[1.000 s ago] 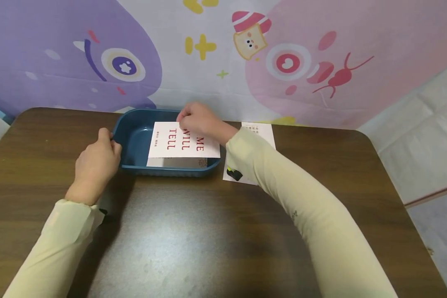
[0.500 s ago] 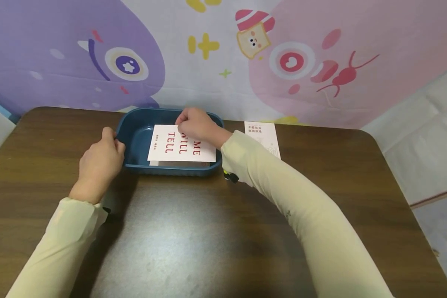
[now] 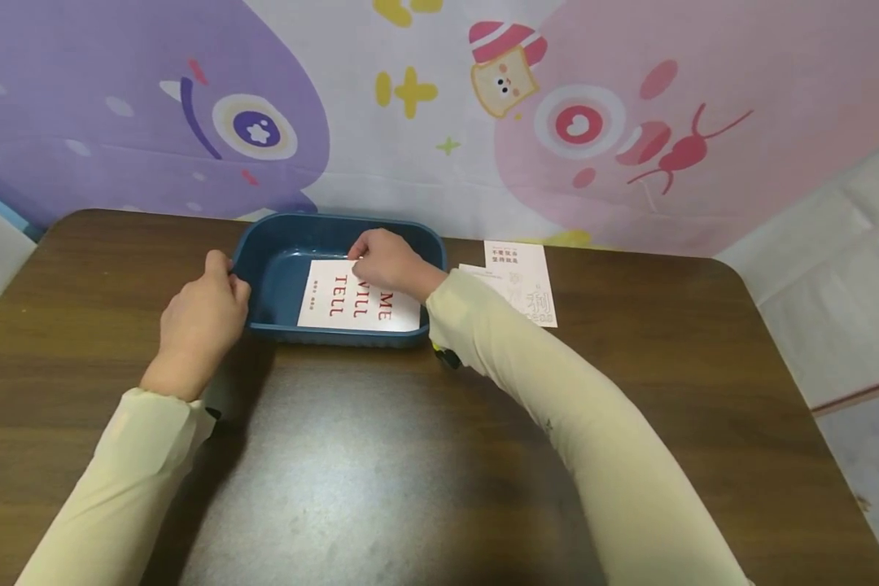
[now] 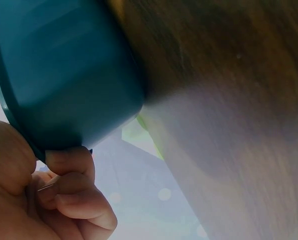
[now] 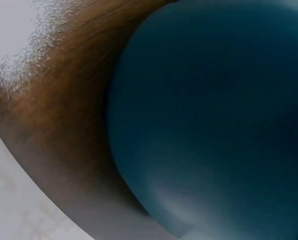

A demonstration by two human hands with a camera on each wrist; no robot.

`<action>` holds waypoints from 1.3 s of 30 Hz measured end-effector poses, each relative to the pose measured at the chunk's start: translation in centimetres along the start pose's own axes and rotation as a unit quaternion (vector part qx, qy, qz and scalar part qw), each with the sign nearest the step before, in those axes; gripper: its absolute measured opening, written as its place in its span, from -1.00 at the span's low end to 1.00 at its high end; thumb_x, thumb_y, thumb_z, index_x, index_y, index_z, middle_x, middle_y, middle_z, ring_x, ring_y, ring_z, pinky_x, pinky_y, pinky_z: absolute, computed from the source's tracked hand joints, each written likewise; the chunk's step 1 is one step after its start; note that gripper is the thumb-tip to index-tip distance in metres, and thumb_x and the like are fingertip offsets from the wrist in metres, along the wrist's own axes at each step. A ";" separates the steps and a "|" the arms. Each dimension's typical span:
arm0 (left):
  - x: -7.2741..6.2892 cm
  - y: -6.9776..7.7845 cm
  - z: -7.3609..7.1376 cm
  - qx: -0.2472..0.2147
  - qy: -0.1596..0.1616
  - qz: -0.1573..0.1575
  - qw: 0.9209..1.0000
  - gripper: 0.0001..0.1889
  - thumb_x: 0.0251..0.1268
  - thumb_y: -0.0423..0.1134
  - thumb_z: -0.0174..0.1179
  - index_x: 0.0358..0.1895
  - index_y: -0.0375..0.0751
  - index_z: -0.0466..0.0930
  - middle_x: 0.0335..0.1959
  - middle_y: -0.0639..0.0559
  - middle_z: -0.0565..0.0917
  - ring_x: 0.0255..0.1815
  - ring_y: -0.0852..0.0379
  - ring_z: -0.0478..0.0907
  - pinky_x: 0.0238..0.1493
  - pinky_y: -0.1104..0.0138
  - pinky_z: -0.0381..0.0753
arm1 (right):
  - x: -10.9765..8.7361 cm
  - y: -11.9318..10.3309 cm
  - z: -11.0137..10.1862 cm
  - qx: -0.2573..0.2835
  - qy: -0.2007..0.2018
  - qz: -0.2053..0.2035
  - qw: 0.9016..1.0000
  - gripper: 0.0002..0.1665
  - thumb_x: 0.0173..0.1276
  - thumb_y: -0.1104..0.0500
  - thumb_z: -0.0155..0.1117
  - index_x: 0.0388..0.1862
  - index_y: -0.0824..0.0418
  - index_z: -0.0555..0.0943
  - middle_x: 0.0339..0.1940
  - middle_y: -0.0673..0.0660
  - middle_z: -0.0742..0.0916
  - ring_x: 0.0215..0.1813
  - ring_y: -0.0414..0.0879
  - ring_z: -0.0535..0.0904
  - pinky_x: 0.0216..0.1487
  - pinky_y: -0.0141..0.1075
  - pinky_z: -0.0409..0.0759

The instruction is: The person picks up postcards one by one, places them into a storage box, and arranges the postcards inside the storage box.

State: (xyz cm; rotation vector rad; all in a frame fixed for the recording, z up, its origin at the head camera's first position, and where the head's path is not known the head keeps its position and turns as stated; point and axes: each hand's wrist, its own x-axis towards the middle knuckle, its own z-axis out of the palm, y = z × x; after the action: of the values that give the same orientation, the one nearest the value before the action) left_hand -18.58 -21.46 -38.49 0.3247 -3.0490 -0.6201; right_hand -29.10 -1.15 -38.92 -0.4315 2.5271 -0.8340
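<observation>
A dark blue rectangular tray with rounded corners [image 3: 278,332] stands on the table near the back. My left hand [image 3: 203,321] grips its left rim; in the left wrist view the thumb and fingers [image 4: 71,162] pinch the tray's edge. Inside the tray lies a white card with red lettering [image 3: 322,297], low and nearly flat. Over its far edge my right hand [image 3: 390,262] pinches the card between thumb and fingers. The right wrist view shows the tray's outer wall [image 5: 199,115] close up, and that hand is outside it.
White printed cards [image 3: 520,277] lie overlapping on the table right of the tray, partly behind the right sleeve [image 3: 527,382]. A cartoon-printed cloth [image 3: 410,179] hangs right behind the table's back edge. The brown wooden table [image 3: 366,456] extends toward me.
My right hand has lowered the red-lettered card into the tray, where it now covers the card beneath. The right sleeve shifted left, uncovering more of the cards beside the tray. The left hand keeps its grip.
</observation>
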 end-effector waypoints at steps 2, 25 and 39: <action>0.0 0.0 0.1 0.000 0.001 0.001 1.000 -0.61 0.35 -0.20 -0.34 0.10 -0.38 0.21 -0.36 -0.50 0.56 -0.43 -0.37 0.50 -0.47 -0.06 0.36 | 0.1 0.2 0.3 0.000 -0.007 0.002 1.000 -0.73 0.33 0.17 0.08 -0.01 0.18 0.51 -0.06 0.04 0.60 -0.10 -0.15 0.46 -0.04 -0.33 0.43; 0.0 0.1 0.0 0.000 0.002 -0.001 1.000 -0.62 0.35 -0.20 -0.34 0.08 -0.39 0.21 -0.42 -0.47 0.54 -0.50 -0.33 0.47 -0.50 -0.04 0.35 | 0.7 1.3 1.7 -0.059 0.031 -0.033 0.997 -0.73 0.31 0.11 0.19 -0.06 0.17 0.63 -0.05 0.06 0.66 -0.05 -0.13 0.50 0.06 -0.31 0.44; -0.1 0.2 -0.1 0.002 -0.002 -0.002 1.000 -0.61 0.35 -0.20 -0.34 0.09 -0.40 0.21 -0.39 -0.47 0.54 -0.50 -0.30 0.47 -0.48 -0.04 0.37 | -0.1 1.1 1.0 -0.058 0.041 -0.041 0.997 -0.75 0.32 0.02 0.16 -0.12 0.11 0.58 -0.14 0.03 0.53 -0.12 -0.14 0.40 -0.11 -0.32 0.40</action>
State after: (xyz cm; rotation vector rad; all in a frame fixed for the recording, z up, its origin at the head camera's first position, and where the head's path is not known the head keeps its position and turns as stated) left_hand -18.52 -21.27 -38.30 0.3301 -3.0557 -0.6146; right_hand -28.69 -0.75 -40.27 -0.5527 2.6590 -0.7523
